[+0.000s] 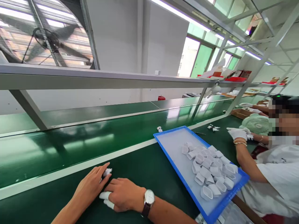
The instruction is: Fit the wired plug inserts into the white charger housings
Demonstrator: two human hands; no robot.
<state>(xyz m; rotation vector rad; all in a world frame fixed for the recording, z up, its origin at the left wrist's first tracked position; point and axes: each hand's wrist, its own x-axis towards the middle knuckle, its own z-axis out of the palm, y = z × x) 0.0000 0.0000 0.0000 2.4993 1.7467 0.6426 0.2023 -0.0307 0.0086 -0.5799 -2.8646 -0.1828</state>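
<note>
My left hand (90, 186) rests on the green bench top near the front edge, with a small white part (107, 171) pinched at its fingertips. Right beside it lies my right hand (123, 194), fingers curled, touching the left hand. It wears a wristwatch (149, 198) and white finger cots (106, 199) on two fingers. I see nothing in the right hand. A blue tray (175, 146) to the right holds several white plastic housings (210, 169) heaped in its near half.
A green conveyor belt (93, 137) runs behind the bench, under a grey shelf rail (93, 77). Small white parts (159, 128) lie near the tray's far corner. At the right a co-worker's gloved hand (237, 133) works beside a small green fan (257, 123).
</note>
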